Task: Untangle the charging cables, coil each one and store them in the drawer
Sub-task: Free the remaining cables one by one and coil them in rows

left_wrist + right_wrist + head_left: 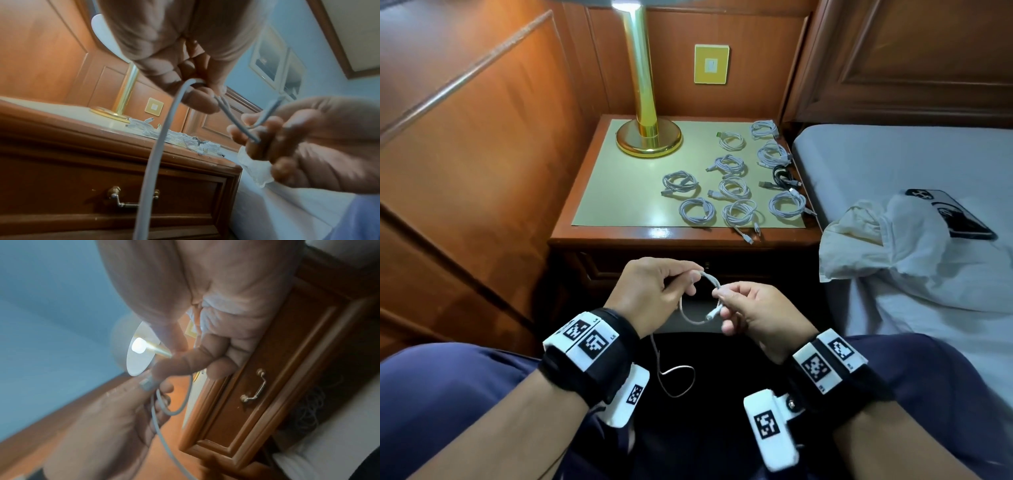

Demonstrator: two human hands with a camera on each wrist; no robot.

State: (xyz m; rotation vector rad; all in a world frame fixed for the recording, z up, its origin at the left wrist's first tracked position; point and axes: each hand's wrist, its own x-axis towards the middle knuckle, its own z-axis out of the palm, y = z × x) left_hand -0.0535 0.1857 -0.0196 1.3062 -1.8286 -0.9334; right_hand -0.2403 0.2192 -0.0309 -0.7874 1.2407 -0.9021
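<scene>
The person's left hand [650, 287] pinches a thin white charging cable [710, 279] between thumb and forefinger, the other fingers curled loosely beneath. The cable arcs across a short gap to the right hand [753, 311], whose thumb and forefinger clamp it just behind its white plug [713, 314]. Below the hands 1 small loop is formed, and the free tail hangs between the knees and curls in the lap. The held cable sits in the air in front of the closed wooden drawer with the brass bail handle [131, 198].

Procedure for the coiling step, as judged from this position:
1. Keep the left pinch fixed as the anchor of the loop.
2. With the right hand, feed the cable round in turns of equal size; let the cable roll between the fingertips so that twist does not build up.
3. Draw the tail up gradually, or it may snag on the knees.
4. Trap each new turn under the left thumb before releasing the right grip.

On the red-brown wooden nightstand [619, 236], the tall brass lamp [649, 137] stands at the rear left corner. Roughly 10 coiled white cables [734, 187] lie across the middle and right of the top, and 1 coiled black cable [783, 175] lies at the right edge. None is in the drawer yet.
</scene>
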